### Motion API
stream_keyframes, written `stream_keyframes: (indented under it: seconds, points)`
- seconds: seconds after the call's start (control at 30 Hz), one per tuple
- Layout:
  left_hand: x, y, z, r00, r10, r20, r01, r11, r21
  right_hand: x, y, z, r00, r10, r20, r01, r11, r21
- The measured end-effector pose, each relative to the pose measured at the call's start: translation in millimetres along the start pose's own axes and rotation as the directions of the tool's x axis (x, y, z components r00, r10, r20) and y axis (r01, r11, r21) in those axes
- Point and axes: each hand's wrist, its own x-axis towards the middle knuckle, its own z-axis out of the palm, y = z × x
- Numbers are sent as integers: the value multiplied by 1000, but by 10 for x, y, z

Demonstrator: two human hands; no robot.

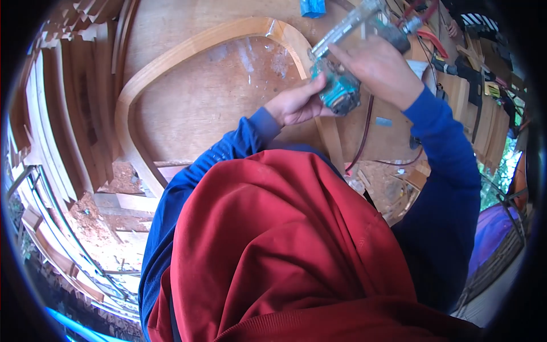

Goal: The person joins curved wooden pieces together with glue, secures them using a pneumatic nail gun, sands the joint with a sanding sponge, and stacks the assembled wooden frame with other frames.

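Note:
A teal and dark nail gun (338, 91) is held up above the bench, with its long metal magazine (348, 28) pointing up and away. My left hand (299, 102) cradles the head of the tool, thumb on its near side. Slightly blurred, my right hand (380, 67) lies over the handle beside the magazine, one finger stretched along it; its other fingers are partly hidden. Below the tool, a curved wooden frame (188, 48) rests on the plywood bench top (194, 114), one side passing under my left hand.
Curved wooden pieces (62, 114) stand stacked at the left. A red hose (364, 137) crosses the bench at the right. A blue object (312, 8) lies at the far edge. More tools and timber (490, 114) crowd the right side, and wood scraps (401, 196) lie below.

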Motion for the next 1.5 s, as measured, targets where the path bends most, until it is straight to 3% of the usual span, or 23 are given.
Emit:
stream_keyframes:
  seconds: [0.1, 0.2, 0.3, 0.37, 0.43, 0.53, 0.57, 0.67, 0.77, 0.87, 0.9, 1.0, 1.03, 1.13, 1.17, 1.27, 1.4, 1.5]
  points:
    - [-541, 118, -33, 979, -169, 111, 152, 977, 149, -354, -365, -210, 980, 183, 80, -194, 967, 166]
    - [-947, 490, 171, 984, -135, -113, 177, 760, 626, -552, -638, -290, 954, 294, 62, -300, 917, 264]
    - [-1156, 852, 425, 919, 112, -377, 301, 416, 858, -569, -765, -213, 924, 376, -66, -334, 880, 336]
    - [-1219, 1084, 318, 849, 366, -380, 340, 171, 925, -492, -709, -167, 881, 443, -167, -364, 860, 358]
    - [-1254, 1306, 192, 778, 586, -226, 357, -117, 927, -400, -542, 28, 799, 521, -299, -420, 841, 343]
    - [-1220, 1629, 71, 738, 666, 114, 389, -557, 734, -186, -131, 602, 652, 583, -486, -526, 808, 264]
    - [-1147, 1694, 125, 724, 667, 177, 378, -598, 707, -117, 19, 816, 601, 587, -542, -564, 792, 232]
    - [-979, 2003, -145, 716, 604, 349, 374, -755, 539, -8, 422, 1220, 541, 798, -264, -771, 596, 224]
    - [-751, 2138, -318, 783, 536, 317, 362, -806, 469, 12, 949, 1730, 548, 796, -257, -802, 587, 110]
    - [-510, 2205, -489, 854, 421, 307, 346, -899, 269, 75, 1411, 2195, 525, 847, -82, -847, 529, 51]
    - [-457, 2174, -502, 882, 364, 298, 321, -929, 183, 29, 1391, 2130, 444, 877, -182, -868, 472, 156]
    - [-318, 1946, -462, 782, 600, 170, 557, -794, 244, 31, 1451, 1876, 428, 892, -146, -847, 452, 281]
    - [-304, 1900, -497, 748, 632, 202, 596, -774, 215, 24, 1439, 1828, 446, 864, -236, -789, 503, 353]
    - [-262, 1871, -480, 755, 623, 206, 608, -782, 135, 33, 1441, 1733, 467, 866, -178, -798, 500, 336]
    - [-271, 1890, -504, 761, 613, 212, 600, -790, 127, 27, 1478, 1747, 462, 884, -76, -809, 455, 373]
    - [-265, 1891, -475, 760, 625, 177, 612, -781, 127, -50, 1603, 1845, 570, 808, -147, -754, 586, 299]
    - [-280, 1906, -451, 759, 639, 126, 611, -765, 205, 5, 1596, 1578, 499, 849, 176, -827, 404, 391]
    - [-314, 1984, -417, 781, 615, 109, 546, -757, 359, -7, 1459, 1690, 514, 837, -188, -811, 545, 211]
